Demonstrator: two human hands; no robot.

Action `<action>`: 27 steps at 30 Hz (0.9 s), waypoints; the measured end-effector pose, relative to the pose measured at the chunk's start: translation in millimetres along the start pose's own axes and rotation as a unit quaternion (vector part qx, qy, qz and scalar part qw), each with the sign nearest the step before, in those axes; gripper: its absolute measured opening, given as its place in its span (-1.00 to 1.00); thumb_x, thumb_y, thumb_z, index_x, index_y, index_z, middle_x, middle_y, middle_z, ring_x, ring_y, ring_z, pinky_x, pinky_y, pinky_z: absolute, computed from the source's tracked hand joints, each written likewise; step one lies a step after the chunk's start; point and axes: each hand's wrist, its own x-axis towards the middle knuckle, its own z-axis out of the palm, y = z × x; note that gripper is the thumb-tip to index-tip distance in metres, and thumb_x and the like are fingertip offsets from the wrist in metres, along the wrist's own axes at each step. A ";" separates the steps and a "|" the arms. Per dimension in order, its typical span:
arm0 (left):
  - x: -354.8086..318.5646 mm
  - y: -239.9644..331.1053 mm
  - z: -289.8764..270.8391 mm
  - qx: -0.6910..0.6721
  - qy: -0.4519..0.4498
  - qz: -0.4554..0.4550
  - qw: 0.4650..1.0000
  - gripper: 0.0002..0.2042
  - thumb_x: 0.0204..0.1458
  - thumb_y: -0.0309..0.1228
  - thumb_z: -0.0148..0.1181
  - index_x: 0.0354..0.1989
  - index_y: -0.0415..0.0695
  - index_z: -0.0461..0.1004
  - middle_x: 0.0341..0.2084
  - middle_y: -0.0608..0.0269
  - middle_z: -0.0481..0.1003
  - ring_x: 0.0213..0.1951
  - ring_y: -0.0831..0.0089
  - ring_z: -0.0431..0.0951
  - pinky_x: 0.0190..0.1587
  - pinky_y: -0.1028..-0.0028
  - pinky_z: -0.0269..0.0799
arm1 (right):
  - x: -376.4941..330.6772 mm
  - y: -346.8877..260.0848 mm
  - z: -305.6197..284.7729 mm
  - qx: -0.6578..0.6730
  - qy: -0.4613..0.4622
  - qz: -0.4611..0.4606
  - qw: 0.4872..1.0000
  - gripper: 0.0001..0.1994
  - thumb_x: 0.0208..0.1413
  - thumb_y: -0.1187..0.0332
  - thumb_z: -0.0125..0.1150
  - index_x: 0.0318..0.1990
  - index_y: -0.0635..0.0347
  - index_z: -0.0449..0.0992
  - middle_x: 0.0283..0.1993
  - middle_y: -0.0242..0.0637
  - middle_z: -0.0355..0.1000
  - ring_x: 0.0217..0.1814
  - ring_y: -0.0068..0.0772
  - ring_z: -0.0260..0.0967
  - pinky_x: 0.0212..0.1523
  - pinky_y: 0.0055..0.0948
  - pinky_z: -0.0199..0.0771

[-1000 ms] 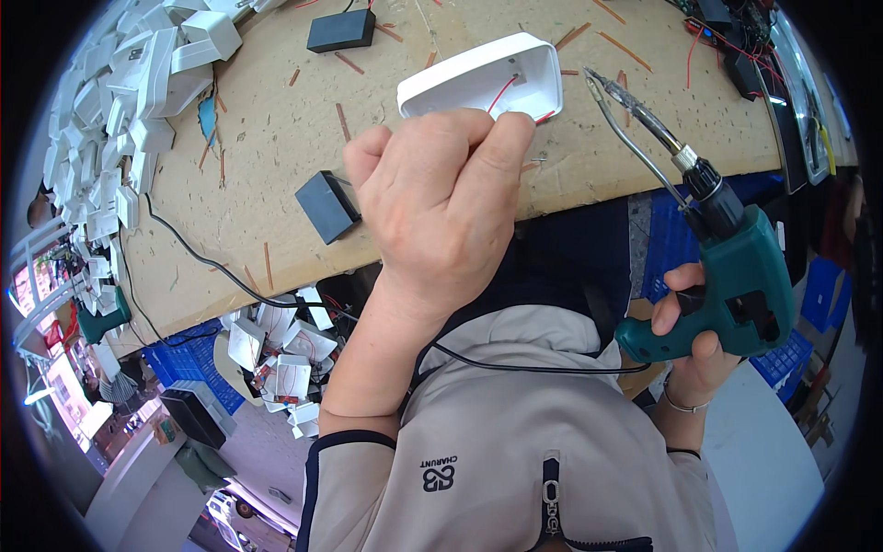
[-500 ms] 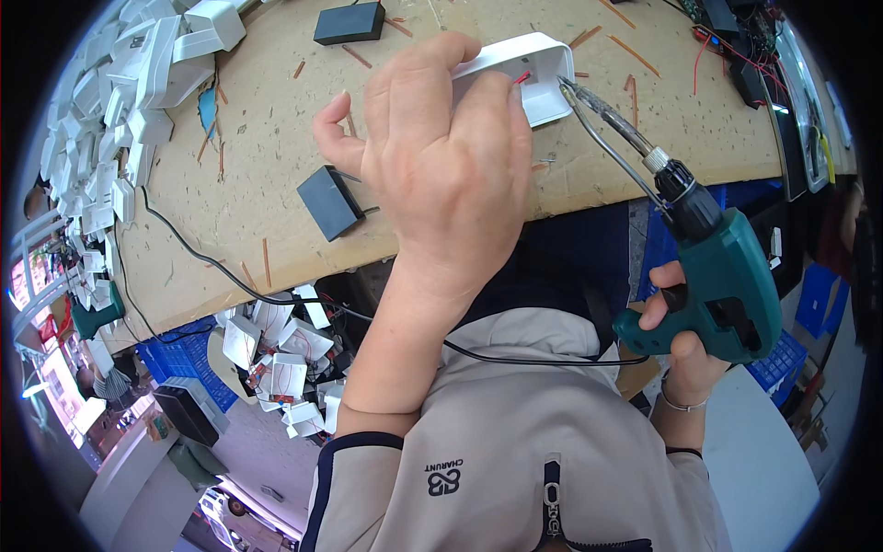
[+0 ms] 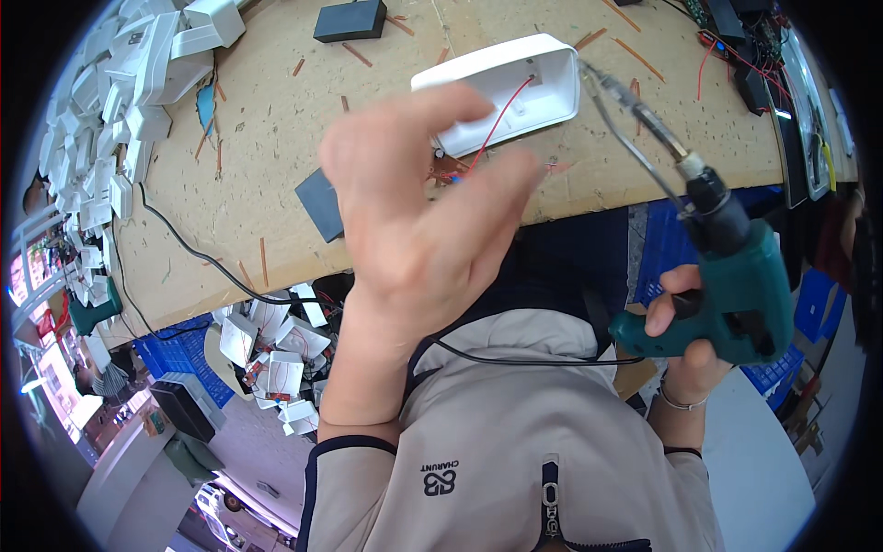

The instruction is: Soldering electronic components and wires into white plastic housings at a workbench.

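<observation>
My left hand [image 3: 414, 212] hovers over the table's near side, slightly blurred, thumb and forefinger spread apart with nothing seen between them. Just beyond it lies a white plastic housing [image 3: 557, 101], its open side toward me. A red wire [image 3: 501, 120] runs from inside the housing toward small red and blue parts [image 3: 451, 175], partly hidden by the hand. My right hand [image 3: 685, 317] grips the handle of a green soldering gun [image 3: 750, 285], a finger at its trigger. The gun's tip and thin metal feed tube [image 3: 625, 143] point at the housing's right end.
Black boxes [image 3: 349, 20] [image 3: 317, 204] and copper-coloured strips [image 3: 636, 59] lie on the worn table [image 3: 276, 120]. White housings [image 3: 152, 64] are heaped at the left. More housings with wires [image 3: 280, 359] fill a container below the edge. A black cord [image 3: 543, 362] crosses my front.
My left hand has let go of the housing and drawn back toward me, uncovering the red wire. The soldering gun has moved slightly right, its tip away from the housing's inside.
</observation>
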 end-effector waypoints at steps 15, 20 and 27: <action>-0.7 8.2 16.6 0.037 0.037 0.005 0.999 -0.82 -0.31 -0.55 0.24 -0.44 -0.11 0.50 -0.47 0.24 0.37 -0.47 0.48 0.34 -0.28 0.49 0.07 | 81.2 17.6 56.4 0.282 -0.113 0.052 0.951 -0.28 -0.03 -0.04 0.02 0.12 0.38 0.04 0.20 0.15 -0.08 0.25 0.05 -0.09 0.15 -0.30 0.13; 15.1 1.5 23.2 0.145 0.058 -0.027 0.987 -0.92 -0.28 -0.45 0.21 -0.53 -0.10 0.51 -0.37 0.25 0.39 -0.32 0.40 0.34 -0.16 0.43 0.00 | 77.6 17.4 51.7 0.256 -0.104 0.029 0.961 -0.28 -0.03 -0.04 0.01 0.13 0.37 0.02 0.19 0.14 -0.04 0.23 0.04 -0.04 0.11 -0.23 0.18; 17.0 -10.2 35.5 0.127 0.045 -0.039 0.990 -0.93 -0.27 -0.49 0.15 -0.56 -0.19 0.50 -0.36 0.24 0.41 -0.30 0.35 0.38 -0.14 0.42 0.09 | 43.3 11.3 12.2 0.165 -0.100 0.006 0.981 -0.26 -0.05 -0.02 0.07 0.14 0.35 0.00 0.09 0.10 0.13 -0.01 -0.12 0.29 -0.13 -0.37 0.41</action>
